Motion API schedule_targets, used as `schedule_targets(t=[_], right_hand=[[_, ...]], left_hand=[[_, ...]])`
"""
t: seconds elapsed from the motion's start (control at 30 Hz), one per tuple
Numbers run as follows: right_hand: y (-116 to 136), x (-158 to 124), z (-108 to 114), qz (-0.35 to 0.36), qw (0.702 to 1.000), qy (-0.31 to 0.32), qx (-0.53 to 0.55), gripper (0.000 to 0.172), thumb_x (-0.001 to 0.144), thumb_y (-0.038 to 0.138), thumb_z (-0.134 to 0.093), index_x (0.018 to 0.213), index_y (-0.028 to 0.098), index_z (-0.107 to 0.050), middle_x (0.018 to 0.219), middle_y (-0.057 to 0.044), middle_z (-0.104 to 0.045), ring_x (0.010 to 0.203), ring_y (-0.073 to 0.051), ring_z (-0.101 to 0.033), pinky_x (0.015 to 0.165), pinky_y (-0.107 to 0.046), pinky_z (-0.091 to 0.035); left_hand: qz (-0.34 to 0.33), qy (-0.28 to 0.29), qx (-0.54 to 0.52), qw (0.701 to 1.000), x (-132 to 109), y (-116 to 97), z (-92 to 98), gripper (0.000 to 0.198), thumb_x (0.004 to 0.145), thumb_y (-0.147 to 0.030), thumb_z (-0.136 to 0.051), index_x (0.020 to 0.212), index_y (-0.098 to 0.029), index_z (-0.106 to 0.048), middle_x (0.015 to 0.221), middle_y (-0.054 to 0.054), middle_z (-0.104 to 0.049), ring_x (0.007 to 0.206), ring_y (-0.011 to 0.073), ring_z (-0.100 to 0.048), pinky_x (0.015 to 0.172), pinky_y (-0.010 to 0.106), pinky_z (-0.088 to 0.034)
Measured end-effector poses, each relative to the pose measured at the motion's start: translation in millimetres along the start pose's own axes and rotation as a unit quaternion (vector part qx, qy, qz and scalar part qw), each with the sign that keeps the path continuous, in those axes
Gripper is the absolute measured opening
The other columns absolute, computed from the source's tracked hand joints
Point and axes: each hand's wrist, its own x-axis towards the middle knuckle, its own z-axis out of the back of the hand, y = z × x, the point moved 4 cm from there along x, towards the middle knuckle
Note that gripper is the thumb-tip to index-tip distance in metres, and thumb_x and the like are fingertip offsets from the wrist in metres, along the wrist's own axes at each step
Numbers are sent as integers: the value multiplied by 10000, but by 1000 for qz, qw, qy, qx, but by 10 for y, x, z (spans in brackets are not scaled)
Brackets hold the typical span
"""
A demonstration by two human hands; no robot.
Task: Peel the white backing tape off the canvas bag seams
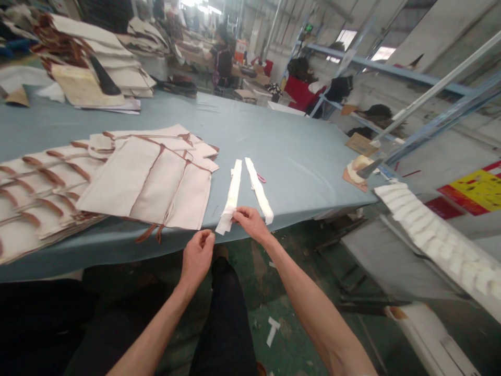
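Note:
At the near edge of the blue-covered table, my right hand (251,221) pinches the lower end of a white strip (234,188) that lies lengthwise on the cloth. Just left of it, my left hand (198,255) is closed below the table edge, thumb against its curled fingers. Whether anything is between those fingers I cannot make out. A second white strip (258,189) lies slantwise to the right, its near end folded over the edge. Beside that strip shows a small pinkish-red object (261,178). Cream fabric panels with brown trim (144,180) lie left of the strips.
Overlapping cream pieces with brown straps (43,193) cover the table's left side. Folded fabric (113,57) is stacked at the far left. On the right, a row of white strips (434,230) hangs over a stand. A person (222,60) is in the background. White scraps (273,331) lie on the floor.

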Motion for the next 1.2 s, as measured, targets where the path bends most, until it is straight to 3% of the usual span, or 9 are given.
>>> schedule_targets(t=[0.1, 0.2, 0.3, 0.4, 0.7, 0.9, 1.0, 1.07, 1.2], right_hand=[[-29, -12, 26, -9, 999, -29, 25, 219, 975, 364, -724, 884, 164, -718, 770, 11, -745, 704, -150, -716, 684, -290, -578], [-33, 2, 50, -9, 997, -64, 40, 199, 920, 377, -705, 859, 188, -694, 726, 20, -730, 680, -157, -712, 602, -253, -529], [35, 41, 97, 2, 994, -100, 50, 207, 873, 412, -682, 810, 217, -653, 699, 29, -706, 688, -164, -705, 588, -239, -519], [167, 99, 175, 18, 990, -121, 64, 229, 853, 444, -674, 796, 230, -619, 723, 23, -704, 739, -168, -706, 610, -234, -541], [326, 202, 236, 18, 988, -112, 108, 344, 866, 575, -630, 848, 239, -559, 800, -4, -743, 748, -154, -708, 659, -249, -593], [242, 143, 103, 1, 990, -95, 105, 355, 841, 576, -673, 820, 244, -551, 773, 5, -736, 756, -166, -720, 663, -264, -611], [202, 151, 87, -5, 991, -91, 96, 363, 828, 580, -697, 817, 242, -563, 754, 9, -723, 753, -173, -721, 650, -265, -612], [168, 177, 95, -9, 992, -90, 91, 375, 814, 583, -714, 804, 240, -565, 722, 15, -705, 732, -172, -715, 628, -259, -607], [120, 285, 154, -10, 991, -101, 87, 381, 814, 588, -711, 815, 235, -566, 723, 19, -693, 721, -164, -713, 601, -244, -600]], left_hand=[[-67, -32, 36, 997, -49, -117, 29, 386, 958, -469, -527, 1120, -184, -732, 1181, 165, -793, 1130, 344, -730, 1058, 483, -544], [-145, -3, 54, 988, -7, -290, -33, 288, 930, -372, -572, 1087, -206, -747, 1242, 152, -778, 1248, 346, -678, 1185, 499, -456], [-181, 23, 57, 982, 95, -390, -146, 257, 919, -312, -575, 1086, -211, -742, 1229, 142, -782, 1237, 335, -689, 1176, 494, -478], [-165, 0, 53, 985, 179, -374, -190, 326, 952, -312, -526, 1194, -180, -700, 1288, 172, -754, 1271, 340, -678, 1172, 519, -486], [-93, 14, 39, 995, 373, -285, -50, 440, 1001, -356, -461, 1337, -156, -664, 1296, 149, -788, 1186, 278, -760, 1016, 389, -600], [-113, 1, 127, 985, 323, -394, -143, 373, 980, -393, -587, 1264, -176, -695, 1148, 120, -817, 872, 286, -780, 825, 400, -606], [-164, -23, 181, 969, 281, -446, -208, 368, 1021, -339, -526, 1294, -143, -676, 1263, 191, -761, 1076, 367, -733, 958, 501, -561], [-228, 4, 209, 951, 259, -483, -290, 314, 1014, -278, -526, 1247, -171, -707, 1316, 182, -739, 1201, 369, -679, 1049, 509, -521], [-314, 62, 260, 911, 250, -492, -451, 259, 955, -189, -585, 1161, -196, -742, 1278, 159, -753, 1175, 349, -662, 1025, 488, -520]])
